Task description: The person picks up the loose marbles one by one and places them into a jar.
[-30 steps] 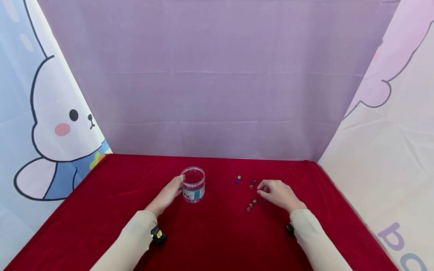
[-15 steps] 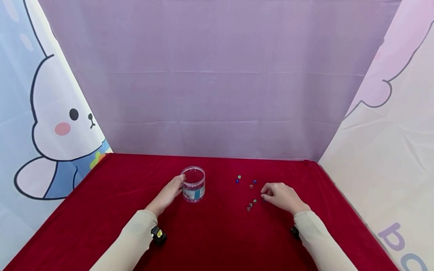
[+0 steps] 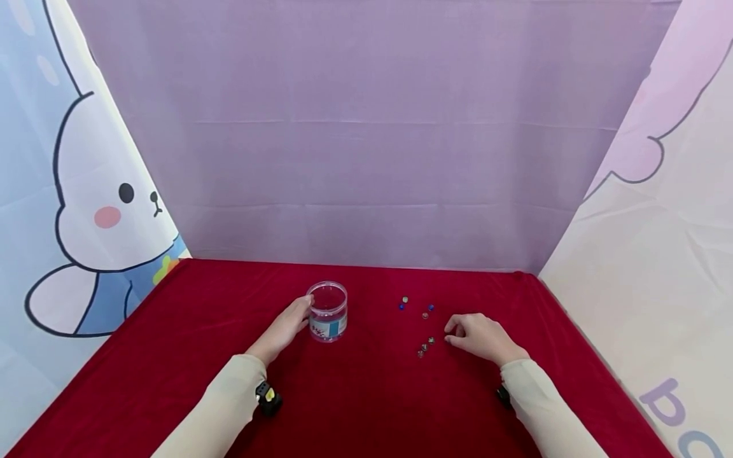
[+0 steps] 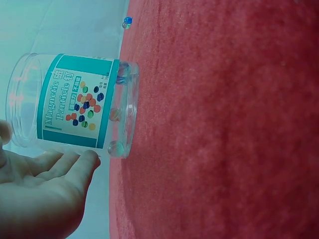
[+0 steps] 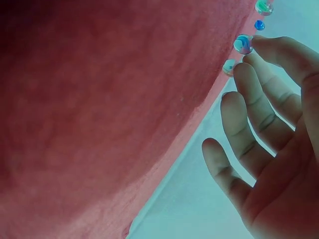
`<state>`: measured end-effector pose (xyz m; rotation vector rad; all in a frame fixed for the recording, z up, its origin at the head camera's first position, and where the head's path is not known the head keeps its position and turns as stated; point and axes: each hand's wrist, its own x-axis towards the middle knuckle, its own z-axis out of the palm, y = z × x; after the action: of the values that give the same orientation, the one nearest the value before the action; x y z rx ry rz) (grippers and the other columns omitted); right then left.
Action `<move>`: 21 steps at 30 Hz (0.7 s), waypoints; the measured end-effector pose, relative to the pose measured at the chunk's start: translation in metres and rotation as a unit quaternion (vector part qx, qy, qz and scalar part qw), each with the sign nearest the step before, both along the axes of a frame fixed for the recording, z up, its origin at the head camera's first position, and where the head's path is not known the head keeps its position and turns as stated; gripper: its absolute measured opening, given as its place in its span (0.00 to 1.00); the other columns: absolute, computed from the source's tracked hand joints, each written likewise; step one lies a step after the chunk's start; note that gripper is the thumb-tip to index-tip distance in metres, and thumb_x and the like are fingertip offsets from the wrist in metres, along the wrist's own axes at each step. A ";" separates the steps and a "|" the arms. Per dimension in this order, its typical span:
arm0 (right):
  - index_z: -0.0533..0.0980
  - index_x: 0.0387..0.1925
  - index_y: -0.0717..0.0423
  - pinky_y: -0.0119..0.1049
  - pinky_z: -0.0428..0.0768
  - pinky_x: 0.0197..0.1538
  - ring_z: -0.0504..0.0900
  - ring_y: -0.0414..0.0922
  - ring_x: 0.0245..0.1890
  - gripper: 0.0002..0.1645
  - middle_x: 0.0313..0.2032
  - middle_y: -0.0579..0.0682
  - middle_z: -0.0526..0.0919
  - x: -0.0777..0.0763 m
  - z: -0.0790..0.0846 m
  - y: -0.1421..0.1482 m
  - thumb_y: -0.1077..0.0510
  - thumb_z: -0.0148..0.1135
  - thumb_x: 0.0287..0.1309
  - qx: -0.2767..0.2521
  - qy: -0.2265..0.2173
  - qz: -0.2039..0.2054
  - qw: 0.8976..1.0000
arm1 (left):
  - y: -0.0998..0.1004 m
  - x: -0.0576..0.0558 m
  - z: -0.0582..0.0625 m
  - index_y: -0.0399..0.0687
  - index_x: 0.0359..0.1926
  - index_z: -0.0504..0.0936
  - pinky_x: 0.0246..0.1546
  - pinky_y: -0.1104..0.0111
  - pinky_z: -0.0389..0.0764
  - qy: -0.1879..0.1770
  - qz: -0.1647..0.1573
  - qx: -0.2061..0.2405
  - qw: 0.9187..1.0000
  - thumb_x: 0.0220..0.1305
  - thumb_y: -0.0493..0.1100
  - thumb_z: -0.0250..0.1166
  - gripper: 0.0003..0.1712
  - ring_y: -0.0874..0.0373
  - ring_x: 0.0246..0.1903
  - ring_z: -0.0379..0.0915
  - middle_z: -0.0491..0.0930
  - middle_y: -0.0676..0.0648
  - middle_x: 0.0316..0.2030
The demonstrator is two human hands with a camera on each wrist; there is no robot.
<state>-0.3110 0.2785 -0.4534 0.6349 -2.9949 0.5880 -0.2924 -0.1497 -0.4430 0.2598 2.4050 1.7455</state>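
A clear plastic jar [image 3: 328,313] with a teal label stands upright and without a lid on the red cloth. My left hand [image 3: 284,329] holds its left side, the thumb by the rim and the fingers against the wall. Several marbles [image 4: 115,148] lie at the jar's bottom. On the right, my right hand [image 3: 481,337] is low over the cloth with loosely bent fingers. In the right wrist view its thumb tip meets a swirled marble [image 5: 243,44]; another marble [image 5: 229,67] shows near the fingertips. From the head view, the hand hides what lies beneath it.
Between jar and right hand lie loose marbles: a back pair with a blue marble [image 3: 402,306], another pair with a blue marble [image 3: 431,307], and a front row with a greenish marble [image 3: 431,340]. A lilac curtain [image 3: 366,159] hangs behind the red cloth [image 3: 355,401].
My right hand has shifted right and a little nearer to me, and its fingers now cover the marble seen beside them before. The left hand and jar have stayed put.
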 end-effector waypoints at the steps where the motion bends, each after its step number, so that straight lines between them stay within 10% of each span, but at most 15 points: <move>1: 0.83 0.38 0.47 0.36 0.77 0.32 0.73 0.36 0.25 0.07 0.26 0.37 0.77 0.000 0.000 0.000 0.54 0.72 0.59 0.000 -0.001 0.001 1.000 | 0.000 0.000 0.000 0.33 0.77 0.47 0.72 0.49 0.53 -0.001 0.001 0.001 1.000 0.82 0.56 0.36 0.37 0.37 0.75 0.44 0.47 0.33 0.76; 21: 0.83 0.38 0.47 0.36 0.76 0.32 0.73 0.37 0.25 0.07 0.26 0.38 0.77 0.002 0.001 0.000 0.56 0.73 0.58 0.002 -0.015 0.005 1.000 | -0.002 -0.001 -0.002 0.34 0.78 0.46 0.72 0.49 0.54 -0.001 0.003 0.004 1.000 0.82 0.57 0.38 0.39 0.37 0.75 0.45 0.48 0.35 0.77</move>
<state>-0.3092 0.2786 -0.4526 0.6479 -3.0221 0.5982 -0.2938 -0.1516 -0.4448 0.2506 2.3997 1.7582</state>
